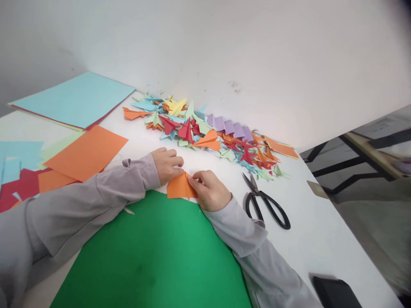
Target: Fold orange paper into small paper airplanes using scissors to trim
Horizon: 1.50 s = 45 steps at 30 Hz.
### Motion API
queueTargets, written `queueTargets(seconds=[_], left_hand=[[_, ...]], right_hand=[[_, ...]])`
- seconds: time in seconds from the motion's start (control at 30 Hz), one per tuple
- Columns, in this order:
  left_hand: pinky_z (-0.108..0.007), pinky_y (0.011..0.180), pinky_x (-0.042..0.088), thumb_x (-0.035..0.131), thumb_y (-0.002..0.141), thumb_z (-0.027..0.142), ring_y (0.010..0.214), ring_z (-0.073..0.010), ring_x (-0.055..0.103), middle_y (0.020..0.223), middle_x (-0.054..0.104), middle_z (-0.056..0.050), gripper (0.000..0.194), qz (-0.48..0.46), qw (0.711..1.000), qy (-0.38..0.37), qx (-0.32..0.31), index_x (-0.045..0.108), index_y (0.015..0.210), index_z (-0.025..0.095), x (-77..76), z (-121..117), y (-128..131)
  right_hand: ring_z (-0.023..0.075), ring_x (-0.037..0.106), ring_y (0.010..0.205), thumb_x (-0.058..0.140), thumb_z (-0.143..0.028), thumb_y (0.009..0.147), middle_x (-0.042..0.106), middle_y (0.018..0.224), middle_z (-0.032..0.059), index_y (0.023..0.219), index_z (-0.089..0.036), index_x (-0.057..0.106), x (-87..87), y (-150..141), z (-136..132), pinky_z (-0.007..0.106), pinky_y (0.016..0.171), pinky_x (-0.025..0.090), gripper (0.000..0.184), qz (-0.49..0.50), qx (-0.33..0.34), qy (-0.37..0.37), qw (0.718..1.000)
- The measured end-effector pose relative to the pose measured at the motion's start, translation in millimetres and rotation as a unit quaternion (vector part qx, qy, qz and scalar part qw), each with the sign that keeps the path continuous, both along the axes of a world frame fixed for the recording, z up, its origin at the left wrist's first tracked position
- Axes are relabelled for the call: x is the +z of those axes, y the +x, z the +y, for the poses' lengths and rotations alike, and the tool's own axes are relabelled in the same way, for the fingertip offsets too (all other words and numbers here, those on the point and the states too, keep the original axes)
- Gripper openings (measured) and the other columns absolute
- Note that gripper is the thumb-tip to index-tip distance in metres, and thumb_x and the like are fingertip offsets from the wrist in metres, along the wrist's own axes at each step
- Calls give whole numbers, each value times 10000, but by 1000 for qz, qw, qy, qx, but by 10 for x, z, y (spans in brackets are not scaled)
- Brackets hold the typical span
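Note:
A small piece of orange paper (180, 188) with creases lies at the far edge of a green sheet (154, 252), between my two hands. My left hand (167, 166) has its fingers closed at the paper's upper left corner. On the other side, my right hand (210, 190) pinches the upper right edge between thumb and forefinger. The paper's top appears folded to a point, partly hidden by my fingertips. Black-handled scissors (255, 192) lie with blades parted, right of my right hand.
A pile of folded paper shapes (186, 128) in many colours stretches along the wall. Left of my arm lie loose orange sheets (88, 154) and red scraps (25, 184). Behind them is a stack of large sheets (77, 98). A black object (335, 293) rests near the table's right edge.

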State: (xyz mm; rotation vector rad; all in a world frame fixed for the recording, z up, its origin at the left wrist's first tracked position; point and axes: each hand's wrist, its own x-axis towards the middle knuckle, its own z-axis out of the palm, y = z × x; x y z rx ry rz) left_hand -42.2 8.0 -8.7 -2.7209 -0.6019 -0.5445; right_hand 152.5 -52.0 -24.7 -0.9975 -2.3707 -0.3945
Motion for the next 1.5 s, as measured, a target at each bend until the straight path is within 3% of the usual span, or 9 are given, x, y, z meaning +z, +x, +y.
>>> queueTargets(seconds=[0.23,0.43,0.6,1.5], left_hand=[[-302,597,303,472,839,230,777,-185,495,931,643,-36,196,9,1000,1,14,662,874,267,-4,-6,11],[-320,630,329,486,780,216,820,-201,484,988,629,-40,227,16,998,-61,8,656,926,255,47,-18,-22],[-349,661,339,458,791,406,813,-214,471,982,617,-56,297,-5,995,-101,5,665,914,233,84,-52,-32],[-348,658,325,475,784,455,826,-212,472,981,600,-63,311,-6,995,-97,14,659,882,224,83,-79,-23]], right_hand=[[158,423,642,349,-144,900,566,738,81,792,-114,635,24,-37,-9,272,563,401,307,-5,-1,27,1000],[161,420,653,388,-132,885,560,730,76,779,-121,638,62,-40,-22,271,562,391,271,-39,-4,33,999],[162,425,658,386,-113,880,566,744,87,800,-106,642,78,-46,-41,272,571,401,268,-36,2,32,999],[171,419,657,404,-116,876,559,698,84,773,-104,646,137,-67,-41,288,533,351,264,-89,0,59,994]])
